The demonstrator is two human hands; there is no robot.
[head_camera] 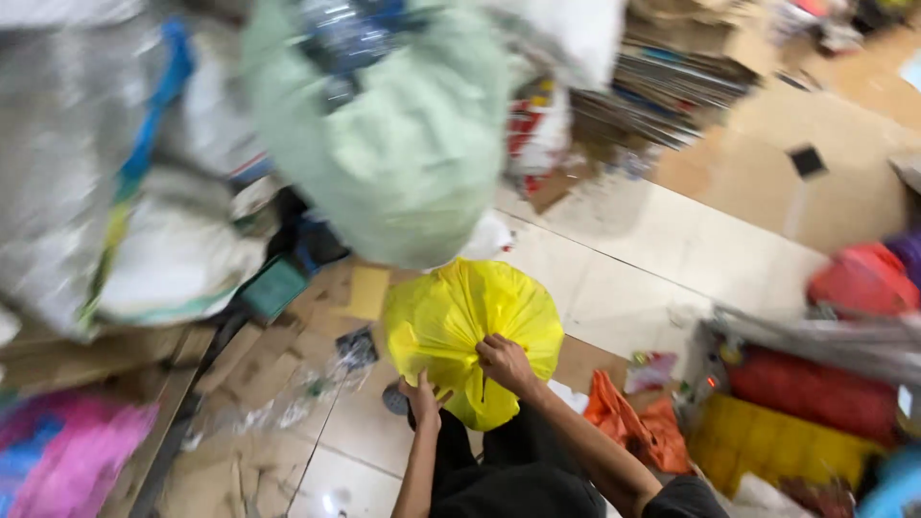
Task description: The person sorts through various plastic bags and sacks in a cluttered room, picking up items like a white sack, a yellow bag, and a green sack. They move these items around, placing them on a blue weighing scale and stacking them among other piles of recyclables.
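Floor: pale tiles strewn with flattened brown cardboard and scraps; you are looking down over your own dark lap.
Surroundings: big woven white sacks crowd your left, a bulging pale green plastic sack hangs in front, and a stack of flattened cartons lies at the far right.
Right side: a crumpled orange plastic bag lies just beside your right forearm, with red and yellow bundles past it.
Bag: the bright yellow thin plastic bag sits on the floor directly before your knees, below the green sack.
Look: it is puffed round and full, its film pulled into creases that fan out from one gathered point near the lower middle.
Right hand: closed on that gathered neck; pinching it there seems to be what keeps the mouth bunched shut.
Left hand: fingers curled on the lower left edge of the bag, apparently steadying it against the floor.
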